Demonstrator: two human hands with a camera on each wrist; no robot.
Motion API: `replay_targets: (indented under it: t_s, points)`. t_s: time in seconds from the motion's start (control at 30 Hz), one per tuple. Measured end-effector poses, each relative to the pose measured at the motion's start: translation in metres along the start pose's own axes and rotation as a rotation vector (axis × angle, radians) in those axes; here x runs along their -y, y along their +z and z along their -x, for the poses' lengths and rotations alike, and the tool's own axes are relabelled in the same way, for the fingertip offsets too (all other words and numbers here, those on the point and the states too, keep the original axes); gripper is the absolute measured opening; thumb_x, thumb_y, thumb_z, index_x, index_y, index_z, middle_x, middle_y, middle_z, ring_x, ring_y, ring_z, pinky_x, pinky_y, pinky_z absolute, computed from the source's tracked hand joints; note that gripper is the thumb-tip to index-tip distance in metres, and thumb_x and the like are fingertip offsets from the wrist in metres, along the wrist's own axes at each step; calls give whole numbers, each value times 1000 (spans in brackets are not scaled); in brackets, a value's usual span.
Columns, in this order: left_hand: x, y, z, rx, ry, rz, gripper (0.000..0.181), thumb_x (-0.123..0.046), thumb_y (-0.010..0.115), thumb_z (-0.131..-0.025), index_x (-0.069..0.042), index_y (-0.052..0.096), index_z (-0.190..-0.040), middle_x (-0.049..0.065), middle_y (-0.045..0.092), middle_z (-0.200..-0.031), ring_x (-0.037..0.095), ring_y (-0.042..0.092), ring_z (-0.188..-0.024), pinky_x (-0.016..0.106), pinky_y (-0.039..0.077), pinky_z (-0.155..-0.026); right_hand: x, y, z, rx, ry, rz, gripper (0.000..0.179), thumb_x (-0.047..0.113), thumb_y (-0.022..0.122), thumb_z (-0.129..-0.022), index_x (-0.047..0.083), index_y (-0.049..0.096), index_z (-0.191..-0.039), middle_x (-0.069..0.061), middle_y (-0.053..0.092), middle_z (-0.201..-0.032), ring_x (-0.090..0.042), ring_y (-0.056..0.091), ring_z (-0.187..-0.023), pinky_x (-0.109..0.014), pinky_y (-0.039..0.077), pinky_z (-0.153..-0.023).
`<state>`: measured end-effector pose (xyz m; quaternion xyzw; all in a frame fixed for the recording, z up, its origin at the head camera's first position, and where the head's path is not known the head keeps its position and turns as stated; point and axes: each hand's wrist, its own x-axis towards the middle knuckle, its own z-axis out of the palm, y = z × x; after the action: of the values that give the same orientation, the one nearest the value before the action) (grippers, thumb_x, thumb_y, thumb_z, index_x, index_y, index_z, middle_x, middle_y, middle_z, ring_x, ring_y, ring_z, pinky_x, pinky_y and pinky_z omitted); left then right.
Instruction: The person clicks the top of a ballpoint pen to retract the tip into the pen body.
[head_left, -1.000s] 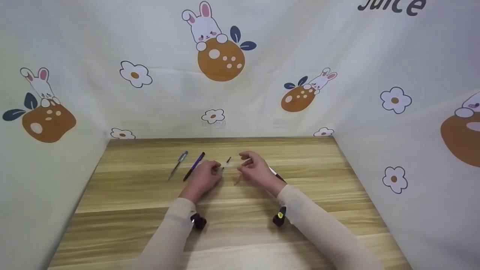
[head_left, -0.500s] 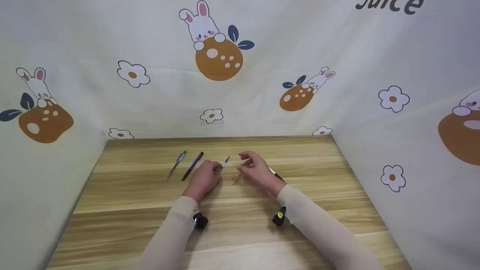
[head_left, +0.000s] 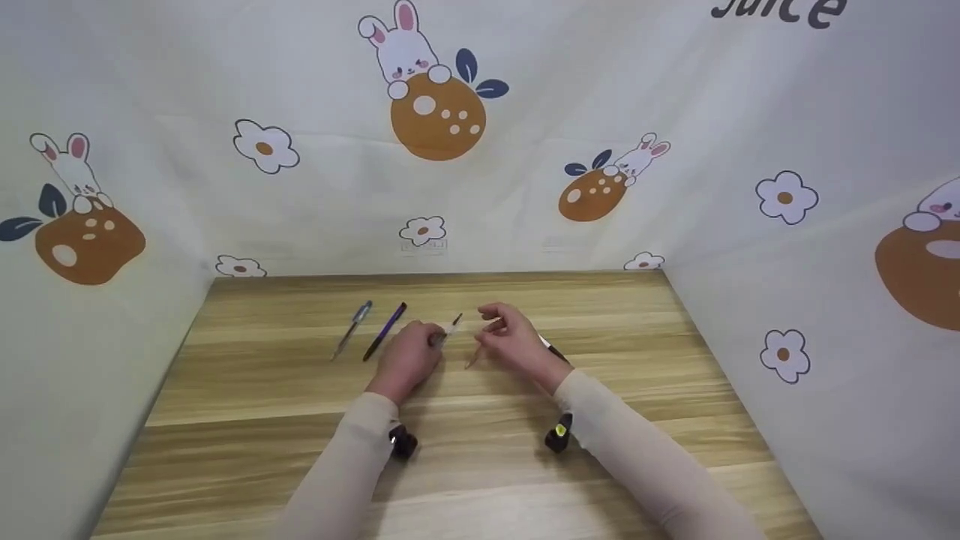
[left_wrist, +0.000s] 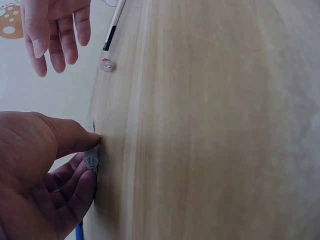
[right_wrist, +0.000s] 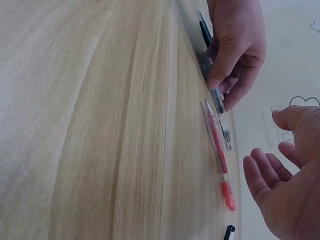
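My left hand (head_left: 409, 358) pinches a grey see-through pen (right_wrist: 216, 95) low at the tabletop, thumb on one side and fingers on the other. In the left wrist view the round end of that pen (left_wrist: 91, 163) shows between thumb and fingers. Just past this hand lies a clear piece with a dark part (right_wrist: 226, 136). My right hand (head_left: 516, 341) hovers beside a red pen (right_wrist: 218, 150), fingers loosely spread and holding nothing. Part of the red pen is hidden under it in the head view.
Left of my left hand, a purple-and-black pen (head_left: 385, 332) and a clear blue-topped pen (head_left: 352, 330) lie slanted on the wooden table (head_left: 480, 465). A white-and-black pen (head_left: 553, 349) lies behind my right wrist. Patterned cloth walls (head_left: 330, 202) rise around the table.
My left hand has shifted slightly to the right over the last second, its fingers closing in on the grey pen. My right hand stays almost still. The head view has tilted a little.
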<state>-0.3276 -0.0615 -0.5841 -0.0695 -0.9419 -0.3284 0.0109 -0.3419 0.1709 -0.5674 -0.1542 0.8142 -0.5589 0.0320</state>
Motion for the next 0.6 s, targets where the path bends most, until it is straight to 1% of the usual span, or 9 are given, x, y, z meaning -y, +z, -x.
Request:
replay_targets:
  t_s: [0.2, 0.33, 0.47, 0.6]
  points:
    - [1, 2, -2, 2, -15, 14, 21, -16, 75, -105, -13, 83, -123, 8, 77, -116, 31, 73, -111, 52, 59, -98, 0, 1, 0, -3, 9, -12, 45, -1, 74, -102, -6, 61, -145, -32, 58, -143, -35, 68, -119, -44, 57, -107]
    - [1, 3, -3, 10, -27, 33, 21, -16, 75, -104, -14, 84, -123, 6, 78, -114, 27, 73, -104, 51, 60, -95, 0, 1, 0, 10, 24, -12, 45, 0, 74, -103, -4, 61, -146, -31, 58, -144, -32, 68, -119, -42, 57, -105]
    - [2, 3, -3, 24, -35, 47, 22, -14, 74, -104, -15, 83, -124, 4, 77, -114, 23, 68, -95, 48, 60, -90, 0, -1, -2, 6, 38, -27, 43, 2, 74, -103, -2, 63, -145, -30, 58, -144, -30, 67, -118, -37, 58, -99]
    - [3, 3, -4, 20, -47, 84, 23, -12, 73, -104, -14, 83, -125, 3, 77, -116, 22, 68, -98, 46, 59, -91, -1, -2, -5, -10, 49, -60, 42, 2, 74, -103, -1, 63, -144, -31, 57, -142, -30, 67, -112, -35, 62, -90]
